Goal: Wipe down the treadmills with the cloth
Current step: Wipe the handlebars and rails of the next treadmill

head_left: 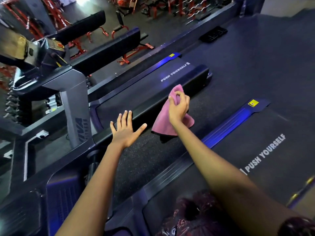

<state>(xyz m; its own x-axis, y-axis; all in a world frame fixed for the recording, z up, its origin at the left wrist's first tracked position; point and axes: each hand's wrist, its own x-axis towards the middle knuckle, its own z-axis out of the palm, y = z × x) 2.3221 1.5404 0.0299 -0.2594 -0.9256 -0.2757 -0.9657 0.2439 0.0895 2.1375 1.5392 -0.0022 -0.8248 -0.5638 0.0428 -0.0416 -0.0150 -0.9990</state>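
Gym floor (255,65) of dark speckled rubber, red weight racks (56,12) at the back. Two treadmills side by side: far treadmill (136,92) with grey upright, near treadmill (255,150), both belts printed PUSH YOURSELF. Left hand (125,129) flat, fingers spread straight, over the far treadmill's black side rail (153,103). Right hand (179,108) grips the bunched pink cloth (162,125), which hangs beside that rail, above the floor strip between the machines.
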